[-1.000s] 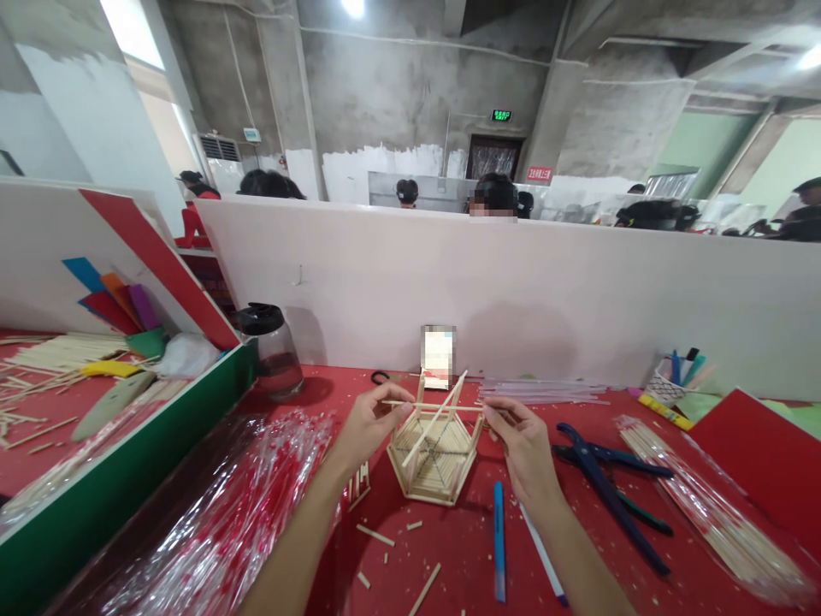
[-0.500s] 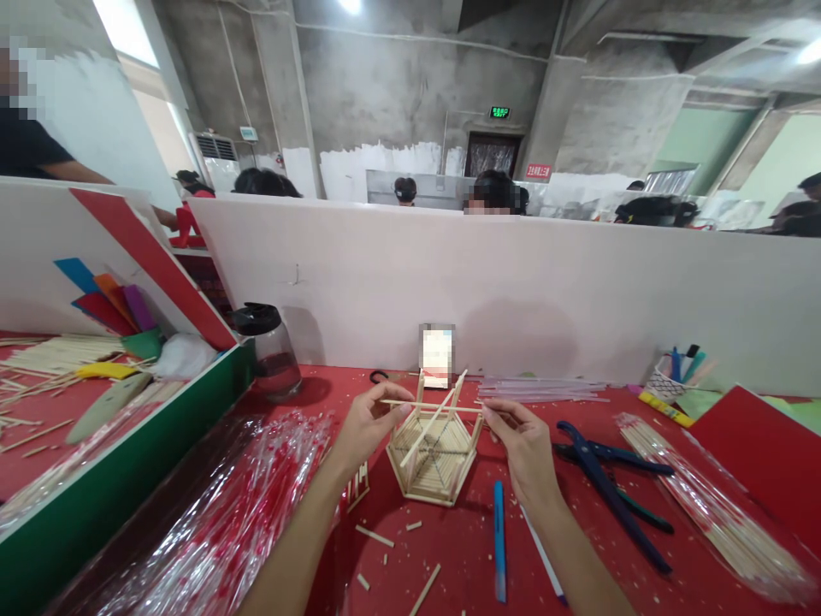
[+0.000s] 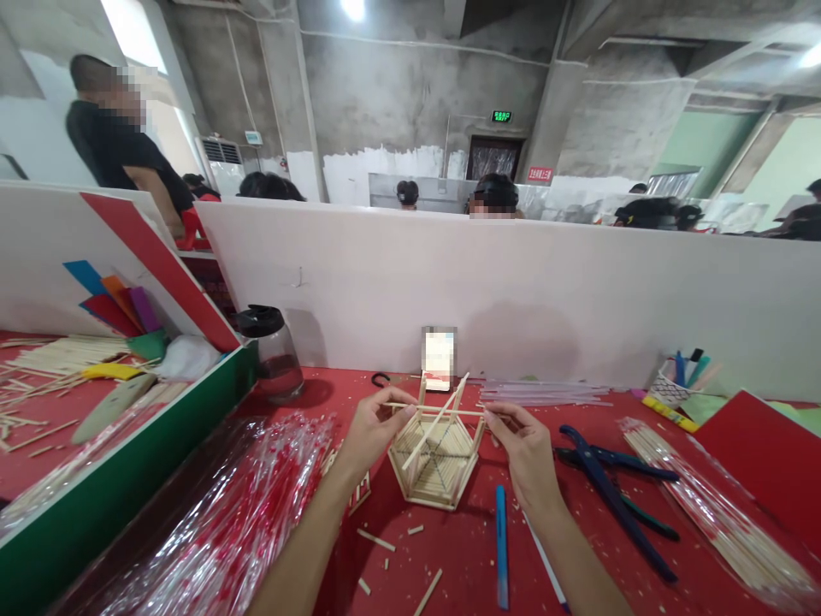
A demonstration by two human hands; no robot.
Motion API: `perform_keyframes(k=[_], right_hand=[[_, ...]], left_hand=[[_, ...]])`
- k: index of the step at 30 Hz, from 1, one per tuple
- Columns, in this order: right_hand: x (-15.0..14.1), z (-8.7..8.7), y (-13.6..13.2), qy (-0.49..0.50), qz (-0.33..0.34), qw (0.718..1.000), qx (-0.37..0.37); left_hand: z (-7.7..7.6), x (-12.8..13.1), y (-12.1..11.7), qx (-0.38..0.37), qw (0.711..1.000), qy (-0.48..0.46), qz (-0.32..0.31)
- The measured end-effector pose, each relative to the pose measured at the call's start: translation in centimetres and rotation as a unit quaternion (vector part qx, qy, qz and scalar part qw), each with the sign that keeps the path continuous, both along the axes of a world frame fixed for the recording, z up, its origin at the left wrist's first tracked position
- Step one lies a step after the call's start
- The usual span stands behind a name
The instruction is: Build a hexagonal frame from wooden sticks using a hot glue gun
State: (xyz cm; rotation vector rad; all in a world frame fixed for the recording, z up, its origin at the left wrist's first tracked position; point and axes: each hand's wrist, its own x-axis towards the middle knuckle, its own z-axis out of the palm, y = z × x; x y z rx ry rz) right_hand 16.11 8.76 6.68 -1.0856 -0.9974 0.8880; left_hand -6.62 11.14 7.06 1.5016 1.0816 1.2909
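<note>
A hexagonal model made of thin wooden sticks (image 3: 442, 489) stands on the red table, with short upright posts around its base and dark lines crossing its floor. One long wooden stick (image 3: 442, 411) lies level across the top of the posts. My left hand (image 3: 381, 423) pinches its left end between thumb and fingers. At the other end, my right hand (image 3: 518, 432) is closed on it in a pinch. A second stick (image 3: 428, 435) runs diagonally over the model, crossing the level one. Whether the sticks touch the posts is hard to tell.
Blue-handled cutters (image 3: 609, 492) and a blue pen (image 3: 501, 547) lie to the right. Beyond the model a phone (image 3: 440, 359) leans on the white partition (image 3: 359, 282). Plastic-wrapped sticks (image 3: 718, 505) are far right; crumpled clear packaging (image 3: 224, 505) and a jug (image 3: 273, 355) are left.
Both hands keep their hold on the level stick, almost unmoved. The view has shifted slightly, and a person behind the left partition shows more fully.
</note>
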Motion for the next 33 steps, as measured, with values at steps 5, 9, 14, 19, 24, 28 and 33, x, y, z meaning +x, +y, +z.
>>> perform_keyframes(k=[5, 9, 14, 19, 24, 28, 33], right_hand=[[0.0, -0.1, 0.0, 0.006, -0.004, 1.000, 0.000], [0.0, -0.2, 0.1, 0.007, -0.009, 1.000, 0.001], [0.0, -0.3, 0.1, 0.000, -0.014, 1.000, -0.002], [0.1, -0.5, 0.1, -0.018, -0.022, 1.000, 0.006], [0.1, -0.5, 0.1, -0.034, -0.023, 0.999, 0.012], [0.0, -0.9, 0.0, -0.041, -0.030, 0.999, 0.015], [-0.1, -1.4, -0.1, -0.027, -0.037, 0.999, 0.018]], left_hand=[[0.0, 0.1, 0.0, -0.008, 1.000, -0.011, 0.002], [0.1, 0.1, 0.0, -0.013, 1.000, -0.015, -0.001], [0.1, 0.1, -0.1, -0.016, 1.000, -0.021, -0.007], [0.5, -0.5, -0.1, -0.004, 0.999, -0.003, -0.032], [2.2, -3.0, -0.1, 0.032, 0.999, 0.003, -0.004], [5.0, -5.1, -0.9, 0.080, 0.992, 0.079, 0.056], [7.7, -4.3, -2.8, 0.081, 0.975, 0.209, -0.010]])
